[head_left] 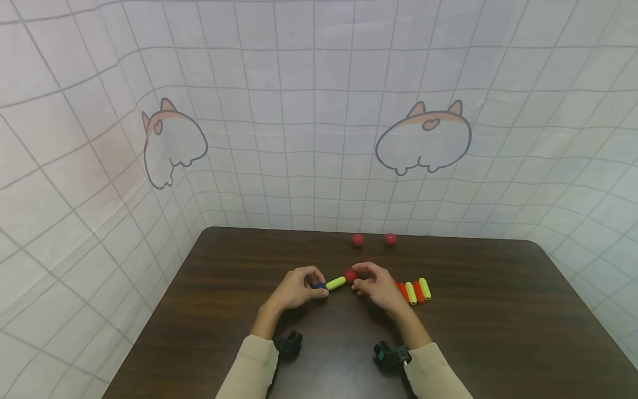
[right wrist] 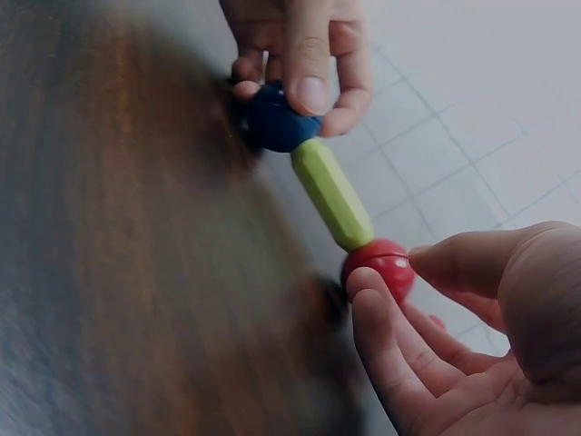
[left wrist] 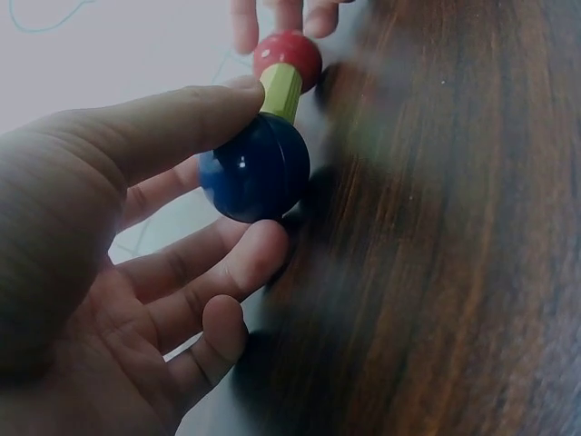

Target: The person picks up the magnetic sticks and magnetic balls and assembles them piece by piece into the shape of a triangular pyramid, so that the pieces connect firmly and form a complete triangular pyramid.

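My left hand [head_left: 295, 288] pinches a dark blue ball [left wrist: 256, 168] between thumb and fingers. A faceted yellow-green rod [right wrist: 331, 193] runs from the blue ball to a glossy red ball [right wrist: 381, 268], making one straight piece with a ball at each end. Around the red ball curl the thumb and fingertips of my right hand [head_left: 379, 285]. In the head view the piece slants slightly upward to the right, low over the dark table. Part of the blue ball is hidden by the left thumb and fingers there.
Just right of my right hand lie several short rods in a row, red rods [head_left: 418, 292] alternating with yellow ones [head_left: 425, 288]. Near the back edge of the brown wooden table [head_left: 498, 321] sit two loose red balls [head_left: 357, 240]. A white gridded curtain [head_left: 299, 138] stands behind.
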A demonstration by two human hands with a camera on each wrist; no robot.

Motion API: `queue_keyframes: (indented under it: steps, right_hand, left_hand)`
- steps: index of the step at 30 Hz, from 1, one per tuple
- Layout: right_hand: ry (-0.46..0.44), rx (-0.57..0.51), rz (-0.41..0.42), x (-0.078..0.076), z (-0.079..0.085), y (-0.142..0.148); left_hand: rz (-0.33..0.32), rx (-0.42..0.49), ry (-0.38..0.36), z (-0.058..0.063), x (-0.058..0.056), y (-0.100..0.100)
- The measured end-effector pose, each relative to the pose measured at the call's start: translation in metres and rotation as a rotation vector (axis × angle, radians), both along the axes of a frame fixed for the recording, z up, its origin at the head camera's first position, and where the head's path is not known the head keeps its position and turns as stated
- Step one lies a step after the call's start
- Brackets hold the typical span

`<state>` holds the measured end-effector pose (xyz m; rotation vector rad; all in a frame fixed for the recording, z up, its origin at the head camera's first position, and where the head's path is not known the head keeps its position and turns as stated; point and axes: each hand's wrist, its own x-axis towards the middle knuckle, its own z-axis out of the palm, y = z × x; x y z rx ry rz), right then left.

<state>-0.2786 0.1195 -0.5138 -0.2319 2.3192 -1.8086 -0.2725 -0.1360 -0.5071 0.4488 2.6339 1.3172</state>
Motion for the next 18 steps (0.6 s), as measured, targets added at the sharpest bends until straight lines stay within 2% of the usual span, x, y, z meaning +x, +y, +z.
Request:
queue_keyframes:
  steps: [8,14,18]
  right_hand:
    - [0.059,-0.014,0.033,-0.003,0.016,0.023]
    - [0.078,-0.016,-0.015,-0.003,0.032,0.047]
    - [0.111,-0.021,-0.072,-0.001,0.044,0.076]
  left_hand:
    - [0.01,-0.01,-0.005,0.001,0.001,0.001]
    - [0.009,-0.035,0.001,0.001,0.0,-0.001]
    - [0.01,-0.047,0.006,0.0,-0.001,0.0]
